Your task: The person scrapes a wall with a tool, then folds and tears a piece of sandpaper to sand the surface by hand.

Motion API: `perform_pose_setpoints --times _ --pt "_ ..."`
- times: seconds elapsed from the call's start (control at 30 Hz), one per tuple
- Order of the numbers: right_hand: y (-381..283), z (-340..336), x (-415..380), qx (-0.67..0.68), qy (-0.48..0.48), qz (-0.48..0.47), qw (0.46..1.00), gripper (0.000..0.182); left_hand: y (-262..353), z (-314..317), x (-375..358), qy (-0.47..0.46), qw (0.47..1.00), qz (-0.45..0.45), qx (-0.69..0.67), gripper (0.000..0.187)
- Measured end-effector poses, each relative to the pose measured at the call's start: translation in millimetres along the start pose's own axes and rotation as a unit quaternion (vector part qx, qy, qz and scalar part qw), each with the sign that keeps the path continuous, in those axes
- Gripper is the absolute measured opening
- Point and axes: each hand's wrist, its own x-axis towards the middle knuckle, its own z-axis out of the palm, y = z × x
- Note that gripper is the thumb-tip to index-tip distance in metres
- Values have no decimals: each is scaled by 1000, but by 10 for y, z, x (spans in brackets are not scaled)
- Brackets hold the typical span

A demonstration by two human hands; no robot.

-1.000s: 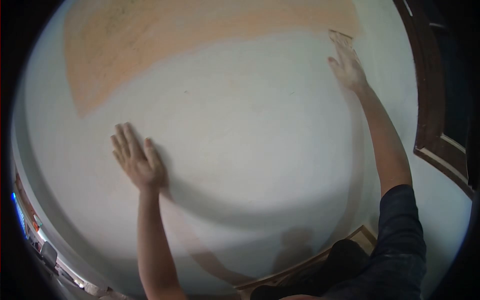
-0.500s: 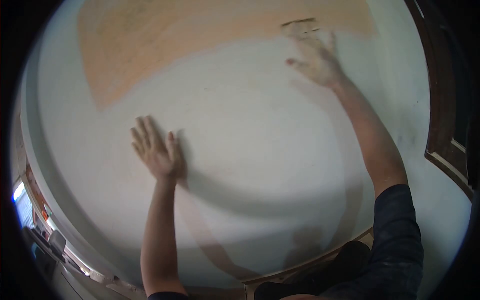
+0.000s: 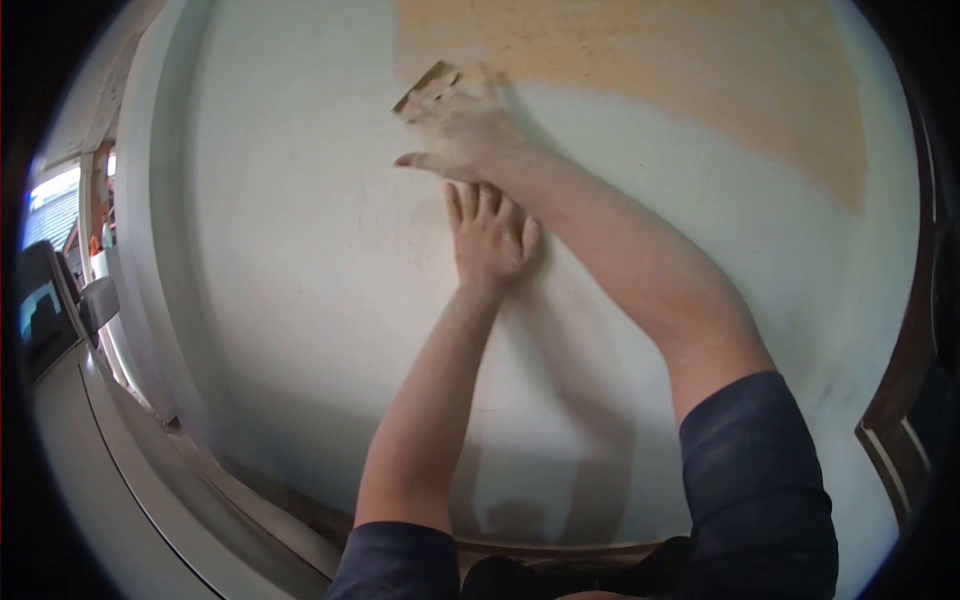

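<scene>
The step in hand looks to be a pass of the flat tool (image 3: pixel 428 92) over the pale wall (image 3: pixel 320 290), with its straight dark edge set aslant at the lower left corner of the orange-tan patch (image 3: pixel 640 50). The right hand (image 3: pixel 470 130) has its grip on this pale-smeared tool, fingers stretched along it and thumb standing out to the left; blur hides how tightly they close. The left hand (image 3: pixel 490 240) holds nothing: its fingers are slightly spread, its palm turned to the wall, apparently as a brace. The right arm slants across just above the left fingertips; whether they touch is unclear. As a judgement, the next move calls for even pressure along the tool's edge, and for room between the crossed arms if the stroke comes lower.
</scene>
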Motion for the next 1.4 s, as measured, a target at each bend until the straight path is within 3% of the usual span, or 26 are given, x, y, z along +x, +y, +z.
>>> perform_pose_setpoints --times 0.13,0.2,0.33,0.4,0.47,0.57,0.63,0.67,0.73,0.8,0.87,0.93,1.0,1.07,1.1,1.13,1.27,1.3,1.33,1.37,1.4 --pt "1852 510 -2376 -54 -8 116 992 87 1302 773 -374 -5 999 -3 41 79" --pt "2204 567 -2896 -98 97 217 966 88 883 696 -365 1 998 -12 58 77" --pt "3292 551 -4918 -161 127 347 915 80 576 605 -640 27 998 47 44 76" --pt "3856 391 -5778 -122 92 478 865 75 559 608 -570 34 997 68 34 76" --pt "4249 350 -6306 -61 111 466 875 67 434 584 -719 45 996 64 41 75" --pt "4152 267 -6007 -33 133 409 902 59 412 567 -681 47 998 38 27 78" --pt "3954 372 -5680 -12 118 387 914 56 537 621 -593 54 996 67 30 79" --pt "3828 385 -5337 -1 108 353 929 53 549 627 -549 72 994 84 26 81" --pt "3378 405 -4532 -29 81 215 973 54 571 533 -521 19 984 150 93 85" --pt "2760 541 -3698 -26 76 153 985 57 527 594 -505 9 986 159 46 85" --pt "2230 641 -2913 -40 60 81 994 62 490 606 -524 9 995 96 38 87" --pt "1612 631 -2105 -51 -20 75 996 67 248 521 -577 15 999 33 35 88" --pt "1029 706 -1364 -55 -24 55 997 72 157 575 -651 55 996 -58 -30 89" --pt "367 598 -760 -14 -66 43 997 74 65 518 -660 53 995 -76 -36 88" --pt "143 623 -515 -2 -63 26 998 78 43 477 -613 -10 998 -65 3 87" --pt "47 652 -363 22 -55 19 998 81 52 437 -540 -80 994 -43 53 87" --pt "330 717 -487 74 10 70 995 87 211 325 -238 -62 985 44 153 89" --pt "529 642 -701 68 24 94 993 91 337 182 -94 -100 975 16 197 88" --pt "-138 800 -417 43 20 67 997 94 -411 18 -361 -131 965 -65 220 87" --pt "120 754 -433 24 55 119 991 95 -628 13 -130 -67 985 -44 153 88" --pt "340 746 -725 1 88 154 984 96 -662 -43 -138 -75 986 -31 145 88"
